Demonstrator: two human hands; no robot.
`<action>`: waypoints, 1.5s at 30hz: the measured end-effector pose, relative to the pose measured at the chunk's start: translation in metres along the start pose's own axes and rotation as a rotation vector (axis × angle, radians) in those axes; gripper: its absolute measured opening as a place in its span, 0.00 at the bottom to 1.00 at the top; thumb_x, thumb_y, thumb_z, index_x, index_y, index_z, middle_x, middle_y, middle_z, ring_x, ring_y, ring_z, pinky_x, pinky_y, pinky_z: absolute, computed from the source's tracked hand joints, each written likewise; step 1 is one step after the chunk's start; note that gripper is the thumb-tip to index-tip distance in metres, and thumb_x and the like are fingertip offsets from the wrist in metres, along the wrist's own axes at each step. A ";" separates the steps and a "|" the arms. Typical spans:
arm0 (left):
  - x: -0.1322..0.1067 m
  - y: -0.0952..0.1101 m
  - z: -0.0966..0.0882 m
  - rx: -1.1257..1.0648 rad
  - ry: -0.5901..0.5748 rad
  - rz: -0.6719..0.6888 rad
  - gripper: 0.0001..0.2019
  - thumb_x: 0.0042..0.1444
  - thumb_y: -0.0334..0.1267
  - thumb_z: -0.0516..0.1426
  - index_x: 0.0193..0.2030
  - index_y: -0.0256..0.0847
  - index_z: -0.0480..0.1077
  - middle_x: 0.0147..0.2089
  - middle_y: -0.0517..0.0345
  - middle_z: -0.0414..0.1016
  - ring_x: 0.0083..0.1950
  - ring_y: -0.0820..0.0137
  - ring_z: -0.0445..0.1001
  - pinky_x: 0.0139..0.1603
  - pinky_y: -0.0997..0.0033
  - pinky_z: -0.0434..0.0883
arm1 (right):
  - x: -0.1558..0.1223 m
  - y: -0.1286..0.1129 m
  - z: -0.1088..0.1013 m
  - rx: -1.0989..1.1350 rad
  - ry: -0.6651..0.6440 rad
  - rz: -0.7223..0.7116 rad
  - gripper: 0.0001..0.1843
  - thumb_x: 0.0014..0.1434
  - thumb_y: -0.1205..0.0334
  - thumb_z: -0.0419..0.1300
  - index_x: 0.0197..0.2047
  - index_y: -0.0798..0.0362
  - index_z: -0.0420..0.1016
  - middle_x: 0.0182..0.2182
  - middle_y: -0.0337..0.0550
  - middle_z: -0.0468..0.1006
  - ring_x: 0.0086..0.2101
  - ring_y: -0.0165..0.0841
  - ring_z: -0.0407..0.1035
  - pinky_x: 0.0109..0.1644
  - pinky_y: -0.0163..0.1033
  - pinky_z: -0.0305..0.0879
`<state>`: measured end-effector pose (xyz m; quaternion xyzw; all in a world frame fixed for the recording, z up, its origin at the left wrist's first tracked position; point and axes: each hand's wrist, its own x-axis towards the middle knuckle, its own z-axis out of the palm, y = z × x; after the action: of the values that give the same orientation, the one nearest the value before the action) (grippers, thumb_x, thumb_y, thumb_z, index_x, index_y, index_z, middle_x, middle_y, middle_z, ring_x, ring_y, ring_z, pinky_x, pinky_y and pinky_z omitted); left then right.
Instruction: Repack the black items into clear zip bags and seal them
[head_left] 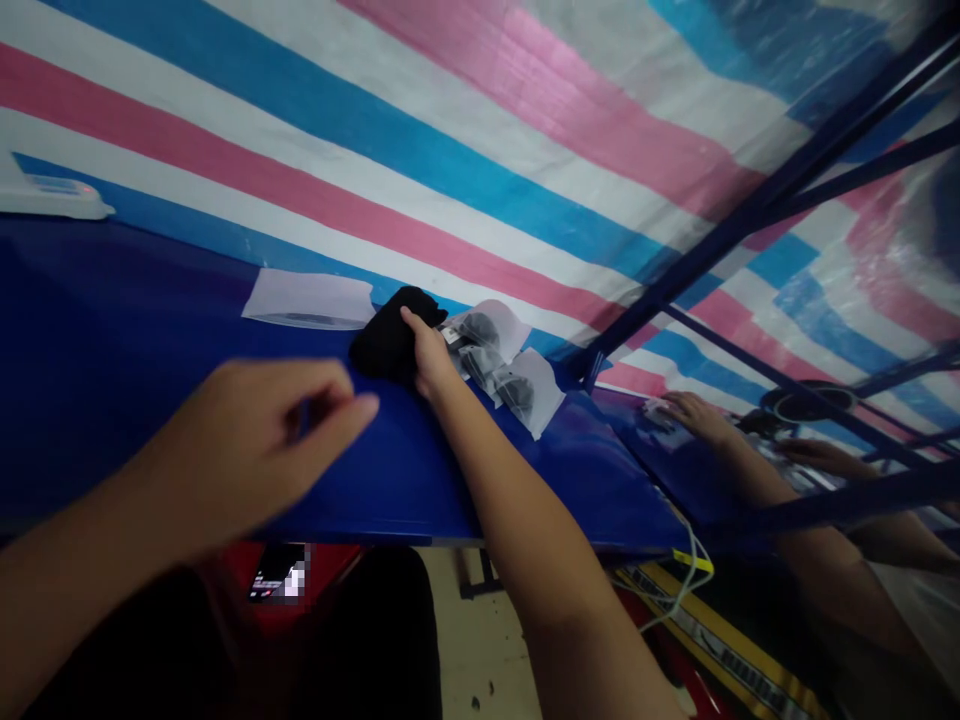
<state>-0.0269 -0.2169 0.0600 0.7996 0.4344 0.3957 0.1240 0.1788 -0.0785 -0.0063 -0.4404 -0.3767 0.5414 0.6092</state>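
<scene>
My right hand (424,352) reaches far across the blue table (112,360) and grips a black bundle of fabric (386,340) lying on it, fingers curled over its right side. Just right of it lie clear plastic bags (501,368) with dark items inside. My left hand (259,440) hovers closer to me over the table, fingers loosely curled, thumb and forefinger pinched, with nothing visible between them. An empty-looking clear plastic bag (309,300) lies flat beyond my left hand.
A striped pink, blue and white tarp (480,130) hangs behind the table. A white device (52,195) sits at the far left. Another person's hands (694,412) work at the adjoining table on the right, by a dark blue metal frame (750,215).
</scene>
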 end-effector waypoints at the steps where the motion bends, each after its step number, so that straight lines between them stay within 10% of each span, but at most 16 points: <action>1: 0.019 -0.010 0.004 0.042 0.049 0.012 0.16 0.62 0.49 0.54 0.27 0.43 0.70 0.25 0.62 0.70 0.27 0.69 0.68 0.30 0.67 0.64 | 0.000 0.000 0.000 0.007 0.004 0.001 0.28 0.50 0.50 0.69 0.51 0.54 0.73 0.42 0.49 0.81 0.47 0.42 0.76 0.56 0.51 0.72; 6: 0.118 -0.091 0.037 0.233 0.167 0.066 0.11 0.61 0.46 0.53 0.39 0.43 0.72 0.39 0.51 0.76 0.43 0.60 0.72 0.45 0.62 0.67 | -0.001 -0.002 -0.001 0.027 0.029 0.022 0.30 0.48 0.50 0.69 0.52 0.54 0.72 0.44 0.50 0.81 0.47 0.43 0.76 0.54 0.50 0.72; 12: 0.124 -0.144 0.043 0.348 0.057 0.073 0.22 0.58 0.55 0.55 0.54 0.44 0.69 0.61 0.47 0.67 0.66 0.50 0.59 0.65 0.50 0.56 | 0.000 -0.001 -0.001 -0.001 0.003 0.029 0.30 0.50 0.48 0.67 0.53 0.55 0.72 0.43 0.52 0.81 0.46 0.44 0.76 0.52 0.51 0.72; 19: 0.124 -0.164 0.036 0.414 -0.212 0.084 0.26 0.49 0.43 0.60 0.57 0.44 0.70 0.60 0.46 0.69 0.62 0.49 0.63 0.59 0.51 0.62 | -0.001 -0.003 -0.003 -0.047 -0.006 0.032 0.30 0.49 0.46 0.67 0.51 0.53 0.73 0.42 0.50 0.81 0.45 0.44 0.75 0.51 0.50 0.73; 45: 0.126 -0.136 0.057 0.009 0.124 0.080 0.10 0.56 0.41 0.59 0.38 0.39 0.78 0.38 0.53 0.79 0.33 0.68 0.70 0.36 0.65 0.66 | -0.037 -0.027 0.010 -0.339 -0.364 0.122 0.29 0.47 0.50 0.68 0.52 0.50 0.74 0.35 0.44 0.80 0.36 0.41 0.74 0.41 0.44 0.72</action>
<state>-0.0268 -0.0281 0.0153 0.7908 0.4105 0.4474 0.0774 0.1736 -0.1145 0.0230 -0.4533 -0.5384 0.5765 0.4150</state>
